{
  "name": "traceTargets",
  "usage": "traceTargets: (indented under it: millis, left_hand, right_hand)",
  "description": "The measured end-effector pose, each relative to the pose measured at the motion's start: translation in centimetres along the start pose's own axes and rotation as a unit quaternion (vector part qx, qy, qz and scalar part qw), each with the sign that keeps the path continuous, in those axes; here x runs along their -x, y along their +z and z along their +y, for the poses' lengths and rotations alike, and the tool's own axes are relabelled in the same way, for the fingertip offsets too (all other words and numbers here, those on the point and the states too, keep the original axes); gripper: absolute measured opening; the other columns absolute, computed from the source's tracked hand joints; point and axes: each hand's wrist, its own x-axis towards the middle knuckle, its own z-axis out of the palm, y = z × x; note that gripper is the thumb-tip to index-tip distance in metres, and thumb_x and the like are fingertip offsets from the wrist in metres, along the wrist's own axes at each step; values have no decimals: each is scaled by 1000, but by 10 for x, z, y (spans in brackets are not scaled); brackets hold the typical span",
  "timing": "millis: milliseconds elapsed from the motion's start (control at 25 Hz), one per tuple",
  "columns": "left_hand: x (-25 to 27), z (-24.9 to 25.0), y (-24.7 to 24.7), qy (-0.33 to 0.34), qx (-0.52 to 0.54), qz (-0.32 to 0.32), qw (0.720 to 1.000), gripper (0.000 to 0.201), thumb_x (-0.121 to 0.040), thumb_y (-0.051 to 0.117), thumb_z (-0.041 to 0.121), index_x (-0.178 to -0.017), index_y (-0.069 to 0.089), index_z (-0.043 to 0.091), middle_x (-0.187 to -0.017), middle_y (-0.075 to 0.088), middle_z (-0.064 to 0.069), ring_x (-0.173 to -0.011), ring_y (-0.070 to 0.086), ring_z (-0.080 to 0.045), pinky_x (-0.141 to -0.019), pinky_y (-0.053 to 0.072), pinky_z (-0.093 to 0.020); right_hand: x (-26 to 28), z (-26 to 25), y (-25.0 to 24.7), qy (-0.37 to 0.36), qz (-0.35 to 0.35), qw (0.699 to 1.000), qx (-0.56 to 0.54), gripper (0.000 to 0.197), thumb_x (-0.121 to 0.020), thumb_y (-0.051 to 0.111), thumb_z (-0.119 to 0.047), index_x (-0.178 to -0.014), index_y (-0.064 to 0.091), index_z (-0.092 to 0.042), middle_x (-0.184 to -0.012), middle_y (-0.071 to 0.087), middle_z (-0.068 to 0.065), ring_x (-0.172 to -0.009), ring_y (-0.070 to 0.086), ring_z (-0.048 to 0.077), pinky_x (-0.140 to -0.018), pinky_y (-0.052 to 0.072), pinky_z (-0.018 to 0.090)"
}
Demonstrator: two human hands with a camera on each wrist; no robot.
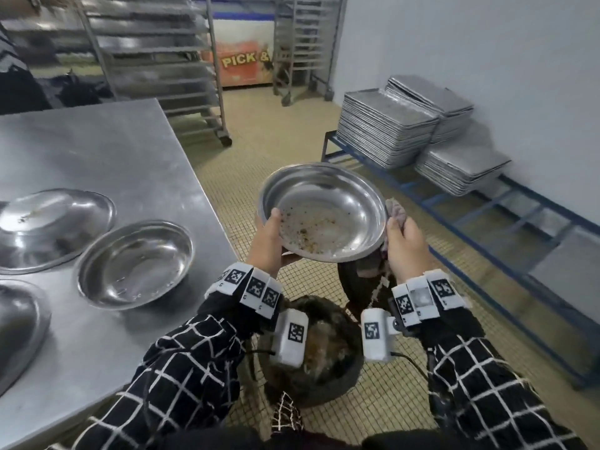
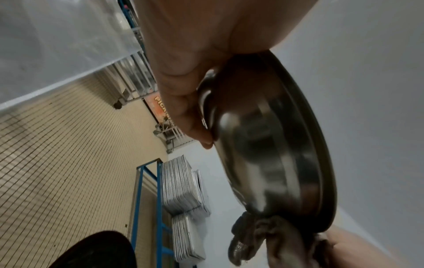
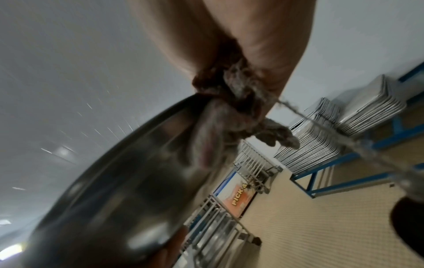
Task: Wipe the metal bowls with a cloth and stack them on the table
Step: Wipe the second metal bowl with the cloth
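A shallow metal bowl (image 1: 324, 211) speckled with brown crumbs is held up over the floor, tilted toward me. My left hand (image 1: 268, 241) grips its left rim, thumb inside and fingers underneath (image 2: 183, 101). My right hand (image 1: 406, 243) holds a bunched brownish-grey cloth (image 1: 396, 211) against the bowl's right rim; the same cloth (image 3: 231, 116) shows pressed to the bowl's underside (image 3: 119, 190) in the right wrist view. On the steel table (image 1: 107, 151) stand an upright bowl (image 1: 134, 263), an upside-down bowl (image 1: 52, 225) behind it and part of another bowl (image 1: 19, 329) at the left edge.
Below the hands a dark round bin (image 1: 311, 349) with waste sits on the tiled floor. Stacks of metal trays (image 1: 389, 131) rest on a low blue frame (image 1: 470, 216) along the right wall. Wheeled tray racks (image 1: 156, 60) and a chest freezer (image 1: 243, 56) stand behind.
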Motion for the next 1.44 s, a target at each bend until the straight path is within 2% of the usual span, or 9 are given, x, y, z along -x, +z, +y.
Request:
traceTargets:
  millis: [280,480,640,760,840,960,1080,1200,1440]
  left_hand:
    - [-32,-15,33,10,-111,28,993,51,-99,31,50,-139,38,19,-114,60,-13,-86,63,-22,-54,55,-26]
    - [-50,-11,30,-5,-222,-33,974,56,-99,26,52,-138,42,14,-112,60,-9,-101,59,-25,-87,51,-33]
    - [-57,3,24,-4,-284,-110,952,56,-97,24,56,-143,36,26,-130,55,-3,-121,50,-20,-103,34,-28]
    - [-70,11,21,28,-292,-164,942,52,-101,25,46,-150,17,29,-139,39,10,-131,35,-9,-97,30,-5]
    - [-74,20,20,31,-297,-190,935,49,-103,25,36,-150,17,26,-126,35,16,-122,32,-3,-70,31,10]
    - [-85,20,17,30,-264,-199,943,48,-103,27,36,-149,22,24,-130,43,12,-132,34,-10,-83,33,3]
    - [-96,19,14,43,-285,-183,940,55,-101,26,42,-151,15,21,-147,27,11,-139,19,-7,-100,16,-10]
    - [-110,17,18,57,-282,-201,936,66,-93,28,57,-152,16,29,-148,33,7,-137,31,-15,-113,23,-30]
    - [-115,27,40,70,-287,-220,930,42,-101,28,43,-142,28,33,-111,67,-5,-92,69,-19,-70,55,-17]
  right_hand:
    - [-48,46,-20,-40,41,991,123,17,-100,41,-26,-97,51,-13,-82,51,-6,-79,51,15,-55,30,14]
    - [-79,40,14,-122,5,973,196,19,-99,45,-21,-104,56,-7,-101,54,3,-85,46,9,-62,31,11]
    - [-90,31,57,-127,-46,962,237,25,-97,48,-24,-111,56,-4,-113,53,11,-96,47,17,-92,40,28]
    - [-80,20,84,-135,-134,954,232,37,-98,46,-30,-126,51,-7,-129,45,11,-113,49,22,-100,35,28]
    - [-68,15,96,-148,-181,957,170,37,-97,49,-28,-129,47,-9,-124,50,8,-109,54,20,-97,42,26]
    - [-56,23,103,-211,-234,927,201,31,-94,53,-16,-125,53,-10,-120,54,4,-108,55,17,-91,39,11]
    - [-53,34,98,-276,-285,879,265,30,-89,53,-3,-117,63,-3,-123,53,9,-110,53,23,-99,39,23]
    - [-66,32,81,-252,-228,914,221,23,-90,56,-7,-109,66,-2,-114,58,9,-104,54,20,-93,40,21]
    - [-136,6,49,-254,-102,943,188,30,-92,54,-20,-118,62,-6,-110,57,9,-96,55,18,-78,37,6]
